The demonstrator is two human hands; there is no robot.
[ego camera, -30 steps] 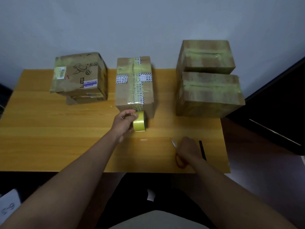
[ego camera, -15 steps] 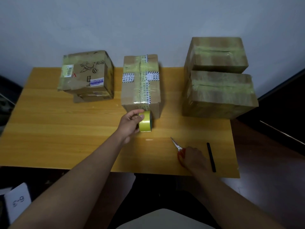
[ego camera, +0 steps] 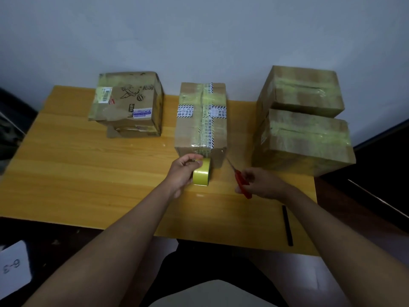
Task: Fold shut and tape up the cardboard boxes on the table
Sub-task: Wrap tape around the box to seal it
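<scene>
A closed cardboard box [ego camera: 202, 120] with yellow tape along its top stands at the middle of the wooden table [ego camera: 88, 173]. My left hand [ego camera: 184, 171] grips a yellow tape roll [ego camera: 201, 175] held against the box's near face. To the right, my right hand [ego camera: 261, 185] grips red-handled scissors [ego camera: 240, 177], lifted off the table, their blades pointing up-left toward the box's lower right corner.
A taped box [ego camera: 128, 103] sits on a flatter box at the back left. Two taped boxes [ego camera: 303, 127] are stacked at the back right. A black pen [ego camera: 287, 224] lies near the table's front right edge. A white card marked 6-3 [ego camera: 13, 264] shows lower left.
My right hand picked the scissors up from the table and brought them up-left toward the box. My left hand kept the tape roll at the box's near face.
</scene>
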